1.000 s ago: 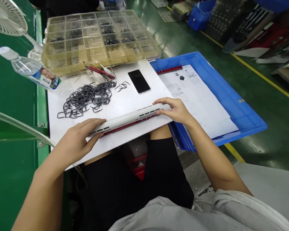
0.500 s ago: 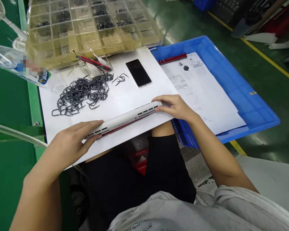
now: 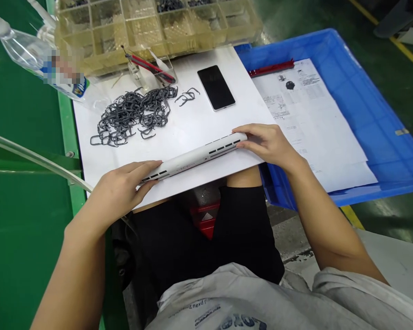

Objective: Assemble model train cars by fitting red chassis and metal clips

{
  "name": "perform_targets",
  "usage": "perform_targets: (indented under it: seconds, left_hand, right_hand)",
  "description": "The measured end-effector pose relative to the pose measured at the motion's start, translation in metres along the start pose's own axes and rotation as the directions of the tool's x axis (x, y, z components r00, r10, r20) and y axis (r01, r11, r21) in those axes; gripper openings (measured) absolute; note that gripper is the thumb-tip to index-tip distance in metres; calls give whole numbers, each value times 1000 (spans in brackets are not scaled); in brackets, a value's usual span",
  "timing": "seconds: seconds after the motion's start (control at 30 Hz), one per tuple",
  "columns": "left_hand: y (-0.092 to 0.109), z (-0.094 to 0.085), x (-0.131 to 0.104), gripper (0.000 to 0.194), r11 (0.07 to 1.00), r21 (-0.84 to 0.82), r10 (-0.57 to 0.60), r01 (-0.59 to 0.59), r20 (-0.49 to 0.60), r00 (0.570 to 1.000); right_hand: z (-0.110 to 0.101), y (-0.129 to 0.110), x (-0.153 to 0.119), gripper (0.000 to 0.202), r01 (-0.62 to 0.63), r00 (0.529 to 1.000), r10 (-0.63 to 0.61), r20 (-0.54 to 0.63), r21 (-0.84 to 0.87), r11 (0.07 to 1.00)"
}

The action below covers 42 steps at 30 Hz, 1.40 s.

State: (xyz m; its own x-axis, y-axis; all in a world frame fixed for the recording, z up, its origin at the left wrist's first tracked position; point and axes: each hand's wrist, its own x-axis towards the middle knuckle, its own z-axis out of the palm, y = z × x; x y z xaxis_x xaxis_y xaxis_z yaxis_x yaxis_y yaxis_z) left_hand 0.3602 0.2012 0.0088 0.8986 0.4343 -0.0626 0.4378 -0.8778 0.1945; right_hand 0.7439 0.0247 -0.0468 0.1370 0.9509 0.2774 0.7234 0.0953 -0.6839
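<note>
My left hand (image 3: 122, 190) and right hand (image 3: 270, 145) each grip 1 end of the white slotted bar (image 3: 196, 157), fingers closed on it, lying on the white board (image 3: 192, 123) near the clips (image 3: 134, 114).

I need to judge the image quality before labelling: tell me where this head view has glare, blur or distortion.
Head view: even overhead light, soft shadows under both hands; mild glare on the white board and the green floor by the blue crate; the water bottle label is pixelated; straight edges bow toward the frame's borders; the slotted white bar and the phone stay sharp.
</note>
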Motion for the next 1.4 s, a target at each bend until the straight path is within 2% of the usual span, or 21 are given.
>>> perform_targets:
  seconds: [0.07, 0.2, 0.27, 0.37, 0.47, 0.57, 0.63, 0.77, 1.03, 1.27, 1.4]
  left_hand:
    - [-2, 3, 0, 50, 1000, -4, 7, -7, -5, 1000]
    - [-3, -3, -5, 47, 999, 47, -22, 20, 32, 999]
    - [2, -8, -3, 45, 989, 140, -57, 44, 90, 994]
    - [20, -8, 15, 46, 971, 241, -32, 5, 110, 993]
    - [42, 2, 43, 52, 976, 205, 71, -77, 38, 997]
    - [53, 15, 63, 45, 983, 148, 108, -113, 40, 993]
    - [53, 19, 68, 43, 988, 95, 117, -118, 20, 993]
    - [47, 21, 68, 50, 991, -22, 129, -131, -75, 989]
    - [48, 25, 73, 51, 981, -15, 193, -195, -81, 978]
    - [44, 23, 72, 51, 965, -154, 182, -211, -180, 967]
    - [46, 26, 76, 52, 958, -156, 217, -241, -155, 964]
  right_hand:
    - [-4, 2, -2, 49, -3, 1000, 2, 16, 17, 1000]
    - [-9, 8, -5, 71, 5, 998, -6, 63, 9, 1000]
    - [-4, 8, -5, 63, 16, 997, -15, 76, -21, 1000]
    - [14, 1, 1, 44, 47, 994, -43, 97, -32, 998]
    - [35, -10, 9, 49, 71, 988, -72, 136, 12, 997]
    - [46, -17, 13, 53, 45, 990, -52, 133, 56, 997]
    - [48, -17, 13, 52, 29, 992, -38, 117, 77, 997]
    - [48, -12, 13, 48, 32, 994, -42, 98, 101, 994]
    - [48, -13, 15, 37, -39, 996, 29, 82, 131, 991]
    - [49, -7, 16, 40, -17, 998, 8, 70, 122, 992]
    - [51, -5, 15, 37, -10, 999, 3, 54, 117, 993]
